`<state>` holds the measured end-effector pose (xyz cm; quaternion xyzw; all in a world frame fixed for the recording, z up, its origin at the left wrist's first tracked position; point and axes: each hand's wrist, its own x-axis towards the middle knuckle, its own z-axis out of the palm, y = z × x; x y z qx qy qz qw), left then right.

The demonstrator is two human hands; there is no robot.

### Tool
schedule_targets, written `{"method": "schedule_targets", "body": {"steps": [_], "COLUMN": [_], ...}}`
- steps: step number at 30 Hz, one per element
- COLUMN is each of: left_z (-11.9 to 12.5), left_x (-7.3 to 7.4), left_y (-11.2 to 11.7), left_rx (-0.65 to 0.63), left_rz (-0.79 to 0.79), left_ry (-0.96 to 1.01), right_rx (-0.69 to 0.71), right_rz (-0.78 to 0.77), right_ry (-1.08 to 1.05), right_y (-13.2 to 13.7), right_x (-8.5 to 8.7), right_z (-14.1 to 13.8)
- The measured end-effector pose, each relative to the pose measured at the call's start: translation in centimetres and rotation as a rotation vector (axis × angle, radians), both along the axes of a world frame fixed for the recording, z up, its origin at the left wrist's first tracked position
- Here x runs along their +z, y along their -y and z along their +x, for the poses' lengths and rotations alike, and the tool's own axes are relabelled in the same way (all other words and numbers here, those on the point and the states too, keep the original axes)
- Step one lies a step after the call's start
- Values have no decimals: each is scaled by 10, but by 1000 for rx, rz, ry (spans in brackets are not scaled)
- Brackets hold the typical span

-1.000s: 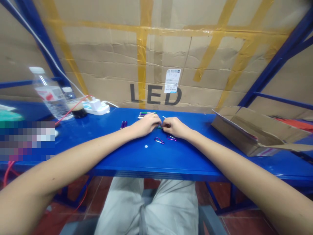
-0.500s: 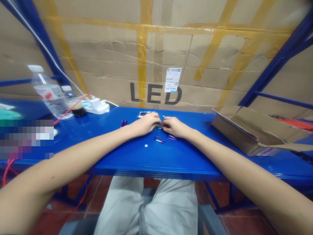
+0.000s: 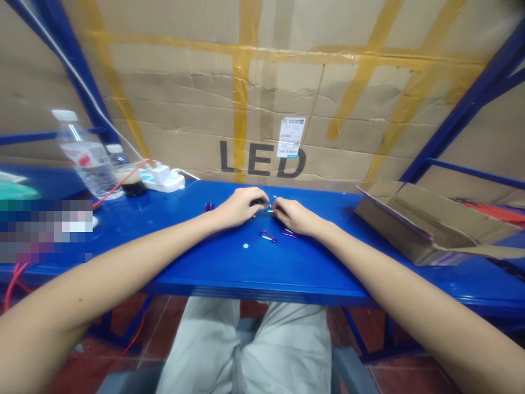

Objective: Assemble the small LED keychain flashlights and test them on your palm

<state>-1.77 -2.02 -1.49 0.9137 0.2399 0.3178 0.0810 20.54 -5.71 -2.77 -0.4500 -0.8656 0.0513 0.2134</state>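
Over the far middle of the blue table (image 3: 229, 265), my left hand (image 3: 241, 207) curls its fingers and thumb around something small, dark and green (image 3: 257, 202), too hidden to name. Facing it, my right hand (image 3: 296, 214) has its fingertips pinched on a small green carabiner (image 3: 269, 210), which reaches across toward my left thumb. Two purple carabiners lie on the table: one (image 3: 268, 236) just in front of the hands, the other (image 3: 288, 233) partly under my right hand. Beside my left wrist are purple pieces (image 3: 209, 207) lying together.
An open cardboard box (image 3: 394, 230) sits at the right. To the left stand a water bottle (image 3: 84, 158), a cup of dark liquid (image 3: 133, 186) and a white power strip (image 3: 166, 183) with cables. A large carton marked LED (image 3: 184, 109) rises behind the table.
My left fingers and thumb have parted from a tight pinch into a wider curve. My left hand now covers the thin pieces that showed behind it. My right hand stays almost in place.
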Motion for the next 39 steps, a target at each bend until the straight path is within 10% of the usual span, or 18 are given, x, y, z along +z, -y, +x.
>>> {"method": "schedule_targets", "body": {"steps": [39], "left_z": [5], "left_x": [-9], "left_y": [-1], "left_rx": [15], "left_rz": [47], "left_ry": [14], "right_rx": [125], "right_rz": [219], "right_ry": [-53], "right_y": [-11], "right_x": [-19], "right_z": [5]}}
